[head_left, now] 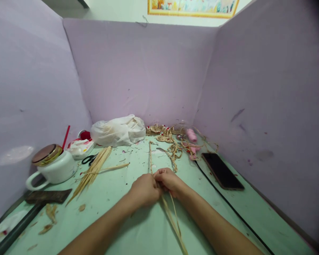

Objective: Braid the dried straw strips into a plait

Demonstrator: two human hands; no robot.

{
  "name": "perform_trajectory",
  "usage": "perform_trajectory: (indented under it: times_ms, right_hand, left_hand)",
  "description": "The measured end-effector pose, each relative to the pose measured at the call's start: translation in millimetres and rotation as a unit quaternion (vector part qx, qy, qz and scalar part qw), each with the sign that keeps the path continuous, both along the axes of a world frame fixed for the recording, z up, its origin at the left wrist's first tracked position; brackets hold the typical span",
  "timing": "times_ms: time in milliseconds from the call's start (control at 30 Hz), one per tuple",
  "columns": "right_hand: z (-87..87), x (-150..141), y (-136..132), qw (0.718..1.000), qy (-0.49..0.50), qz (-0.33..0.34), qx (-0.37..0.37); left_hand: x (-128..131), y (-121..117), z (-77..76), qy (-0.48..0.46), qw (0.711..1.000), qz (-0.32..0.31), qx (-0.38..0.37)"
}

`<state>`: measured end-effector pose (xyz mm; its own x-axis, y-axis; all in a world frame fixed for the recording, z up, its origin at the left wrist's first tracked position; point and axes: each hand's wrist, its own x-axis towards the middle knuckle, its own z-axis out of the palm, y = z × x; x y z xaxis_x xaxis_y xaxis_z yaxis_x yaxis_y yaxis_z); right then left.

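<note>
My left hand (144,190) and my right hand (168,180) meet at the middle of the green table (138,230), both pinched shut on straw strands (172,217). A thin plaited straw cord (150,156) runs from the fingers away toward the back wall. Loose flat strands trail from the hands toward me between my forearms. The fingertips are pressed together and partly hidden.
A bundle of straw strips (94,170) lies to the left, with black scissors (89,159), a white mug with a gold lid (53,164), a white plastic bag (118,131). Woven straw pieces (166,136), a pink spool (191,135), a phone (222,170) and black cable (228,205) are right. Purple panels enclose the table.
</note>
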<state>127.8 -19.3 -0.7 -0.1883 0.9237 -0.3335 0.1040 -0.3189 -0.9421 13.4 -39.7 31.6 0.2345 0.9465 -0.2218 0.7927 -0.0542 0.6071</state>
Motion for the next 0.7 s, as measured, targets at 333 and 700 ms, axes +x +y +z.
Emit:
perform_trajectory:
  times_ms: [333, 700]
  right_hand:
    - [4.8, 7.9, 1.5, 0.999, 0.007, 0.053, -0.004]
    - [-1.0, 12.0, 2.9, 0.928, -0.275, 0.097, 0.232]
  left_hand:
    - [-19.6, 34.2, -12.1, -0.36, 0.878, 0.062, -0.309]
    - [-18.2, 36.3, -20.6, -0.249, 0.946, 0.076, -0.194]
